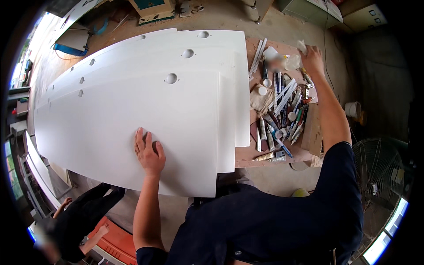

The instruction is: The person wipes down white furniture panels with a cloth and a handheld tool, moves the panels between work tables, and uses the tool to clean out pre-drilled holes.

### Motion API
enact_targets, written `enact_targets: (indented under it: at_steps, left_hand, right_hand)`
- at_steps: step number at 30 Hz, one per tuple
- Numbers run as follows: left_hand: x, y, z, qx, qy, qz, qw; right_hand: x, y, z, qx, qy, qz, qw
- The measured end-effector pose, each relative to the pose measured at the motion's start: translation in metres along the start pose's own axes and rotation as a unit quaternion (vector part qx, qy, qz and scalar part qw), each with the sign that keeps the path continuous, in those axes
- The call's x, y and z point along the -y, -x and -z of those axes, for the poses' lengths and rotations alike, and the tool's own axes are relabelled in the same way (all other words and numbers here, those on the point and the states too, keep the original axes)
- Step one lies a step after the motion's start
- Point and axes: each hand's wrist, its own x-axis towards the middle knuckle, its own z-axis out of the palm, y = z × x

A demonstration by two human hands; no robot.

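My left hand (149,152) lies flat with its fingers stretched out on the uppermost of several stacked white panels (132,110). Round hinge-cup holes (171,78) line the panels' far side. At the far right, my right hand (312,59) is closed over the end of a work table (251,152). Its fingers are at a small crumpled piece of clear plastic (302,47) and seem to pinch it. Just left of them sits a clear plastic bag (292,62). Below, the table bears a heap of squeezed tubes (263,128), white perforated strips (285,98) and small white caps (262,90).
A cardboard piece (312,129) stands at the table's right edge. A large caged fan (379,176) is close by my right arm. At lower left another person (81,216) in dark clothes is beside an orange machine (115,240). A white bucket (352,109) stands at right.
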Motion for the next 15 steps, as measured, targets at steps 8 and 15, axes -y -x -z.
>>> enact_targets:
  at_steps: [8, 15]
  left_hand:
    - [0.007, 0.01, -0.005, -0.015, 0.005, 0.012, 1.0]
    - [0.136, 0.02, 0.022, -0.026, -0.071, 0.088, 0.993]
  right_hand:
    - [0.206, 0.122, 0.108, 0.093, -0.338, -0.025, 0.936]
    - [0.352, 0.261, 0.12, 0.252, -0.288, 0.211, 0.899]
